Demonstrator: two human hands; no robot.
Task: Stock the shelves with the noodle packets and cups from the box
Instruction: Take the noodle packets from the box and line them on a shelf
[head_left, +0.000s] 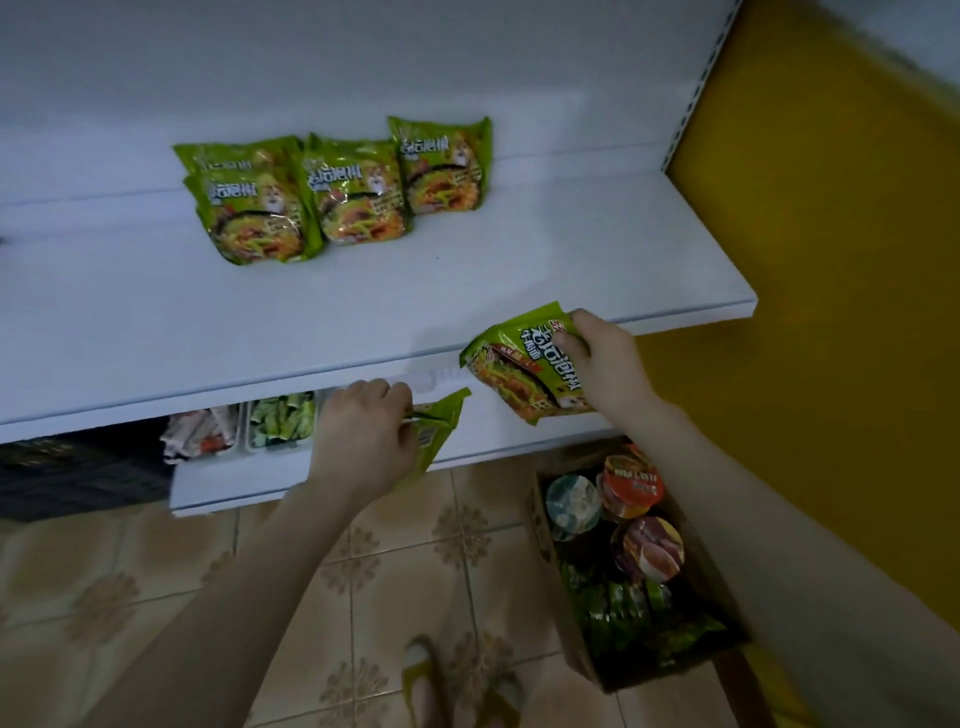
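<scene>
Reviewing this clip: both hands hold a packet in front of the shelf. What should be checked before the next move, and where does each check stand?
1. Right hand grips a green packet: ok.
2. Left hand pinches a second packet by one edge, and it hangs down: ok, though the hold looks light.
3. Bare shelf to the right of the stocked row: ok.
4. Stocked row stands firm against the back: cannot tell.
5. Box on the floor holds more cups and packets: ok.

Green packets (358, 197) — back of shelf (467, 270)
</scene>
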